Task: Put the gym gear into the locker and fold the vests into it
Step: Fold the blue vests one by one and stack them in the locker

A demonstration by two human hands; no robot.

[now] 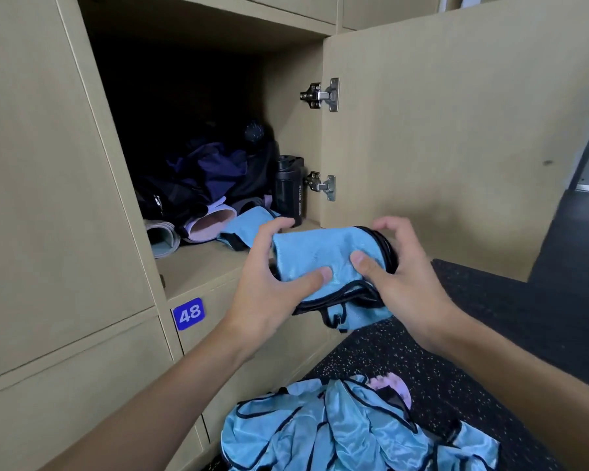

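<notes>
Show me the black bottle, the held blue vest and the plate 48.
black bottle (pixel 290 190), head view, middle of its body.
blue vest (pixel 323 253), head view, its top panel.
plate 48 (pixel 188 313), head view, its centre.

2 bare forearms (pixel 170 385) and hands (pixel 269 283) (pixel 412 287) (nails trimmed short)

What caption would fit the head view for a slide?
Left hand and right hand hold a folded blue vest before the open locker; more vests lie heaped on the floor.
</notes>
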